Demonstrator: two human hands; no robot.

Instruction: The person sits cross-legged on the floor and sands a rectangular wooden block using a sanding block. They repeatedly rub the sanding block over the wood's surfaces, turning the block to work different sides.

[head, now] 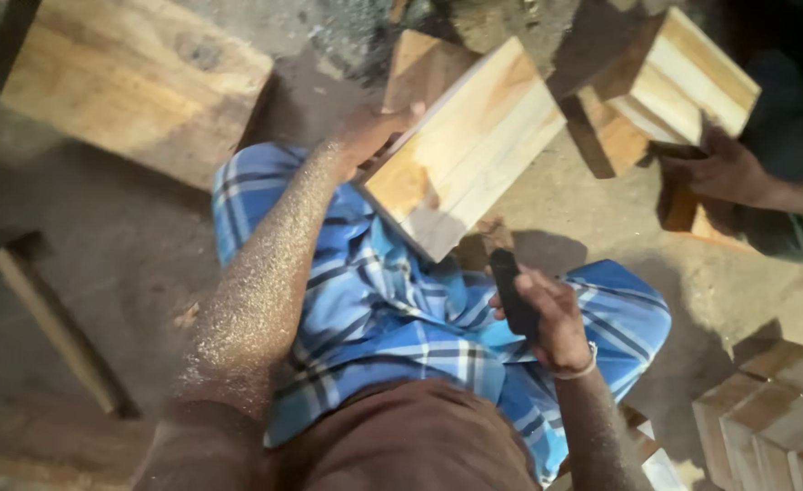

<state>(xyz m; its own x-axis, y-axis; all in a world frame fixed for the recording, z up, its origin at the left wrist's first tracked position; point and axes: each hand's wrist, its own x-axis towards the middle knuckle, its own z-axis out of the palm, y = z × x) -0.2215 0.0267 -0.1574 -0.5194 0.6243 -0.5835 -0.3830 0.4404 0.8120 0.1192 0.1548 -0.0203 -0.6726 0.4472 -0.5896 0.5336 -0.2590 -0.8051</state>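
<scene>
In the head view, the left hand (372, 135) is gripping a wooden block (463, 145) tilted above the blue checked lap, while the right hand (547, 318) is clamping a dark tool handle (513, 293). Held one-handed, the block could slip onto the legs.

A dusty floor (129, 245) carries everything. A broad wooden slab (133, 77) lies at the upper left of the frame, a hammer (51, 314) at the left edge, and stacked wooden blocks (774, 418) at the lower right corner.
</scene>
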